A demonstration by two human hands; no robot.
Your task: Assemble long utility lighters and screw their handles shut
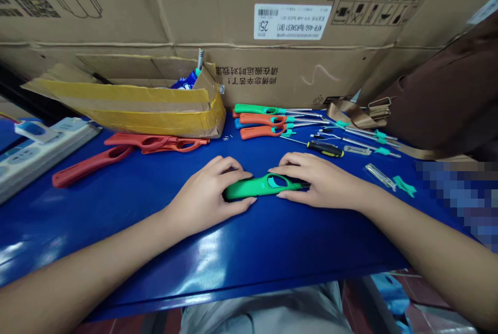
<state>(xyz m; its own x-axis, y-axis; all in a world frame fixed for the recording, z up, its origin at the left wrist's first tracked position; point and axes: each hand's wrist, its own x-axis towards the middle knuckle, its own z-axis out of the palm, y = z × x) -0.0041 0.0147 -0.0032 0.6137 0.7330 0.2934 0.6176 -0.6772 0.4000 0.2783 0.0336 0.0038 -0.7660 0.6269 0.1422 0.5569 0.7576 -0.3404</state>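
A green plastic lighter handle [261,186] lies flat on the blue table [155,230] in front of me. My left hand [212,194] grips its left end, fingers curled over the top and thumb pressed against the near side. My right hand [317,178] covers its right end, fingers pressed down over it and thumb along the near edge. Both hands rest on the table.
Finished green and orange lighters [268,119] lie at the back centre with a screwdriver [324,148] and metal tubes with teal parts [383,139]. Red handle shells [116,152] lie at left by a taped cardboard box [155,106]. A power strip [35,147] sits far left. Large cartons stand behind.
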